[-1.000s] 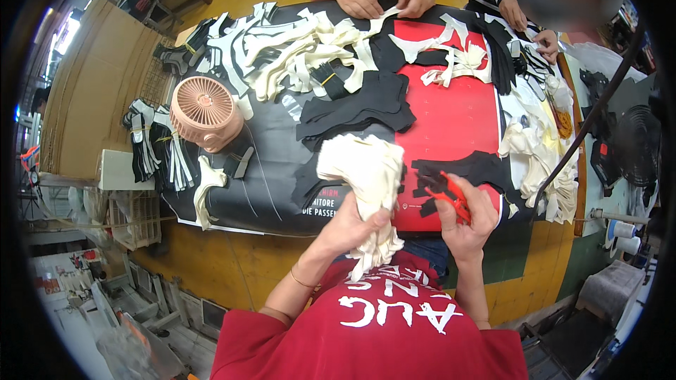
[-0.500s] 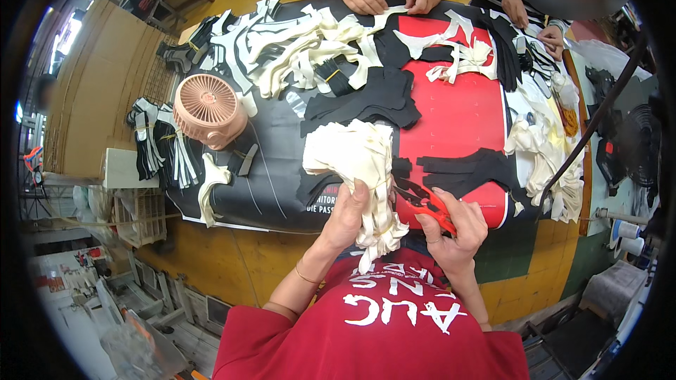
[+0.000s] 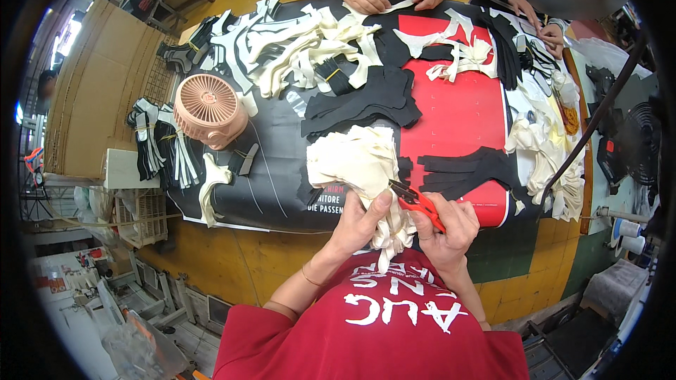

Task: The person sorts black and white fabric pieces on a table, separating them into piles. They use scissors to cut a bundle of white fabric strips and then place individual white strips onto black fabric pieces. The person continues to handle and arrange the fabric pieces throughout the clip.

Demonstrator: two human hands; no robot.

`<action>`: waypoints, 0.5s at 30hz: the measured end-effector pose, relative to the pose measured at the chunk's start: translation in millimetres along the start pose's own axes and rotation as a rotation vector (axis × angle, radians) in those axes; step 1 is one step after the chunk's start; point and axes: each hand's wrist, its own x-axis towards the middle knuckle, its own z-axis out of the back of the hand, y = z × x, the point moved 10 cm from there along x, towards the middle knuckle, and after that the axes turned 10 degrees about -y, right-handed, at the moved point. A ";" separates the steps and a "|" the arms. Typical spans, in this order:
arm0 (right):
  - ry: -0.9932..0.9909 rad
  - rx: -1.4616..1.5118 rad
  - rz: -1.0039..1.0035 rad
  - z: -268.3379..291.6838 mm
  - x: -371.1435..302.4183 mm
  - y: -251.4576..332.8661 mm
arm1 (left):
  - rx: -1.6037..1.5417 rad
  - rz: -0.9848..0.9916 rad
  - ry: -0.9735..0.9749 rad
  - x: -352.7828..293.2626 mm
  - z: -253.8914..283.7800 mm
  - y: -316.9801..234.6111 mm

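The left hand grips a bundle of cream fabric pieces over the near edge of the worktop, and the right hand is closed around red-handled nippers whose tips sit just beside the left thumb, so a slip might nick cloth or skin, and a loosened grip could drop pieces past that edge. Bare surface runs leftward toward the pink fan; rightward, a red stretch separates near-edge black cutouts from cream pieces nearer the far edge.
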 end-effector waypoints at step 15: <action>0.125 0.158 0.189 10.4 4.1 7.1 | -0.350 -0.025 -0.120 17.5 18.1 -30.0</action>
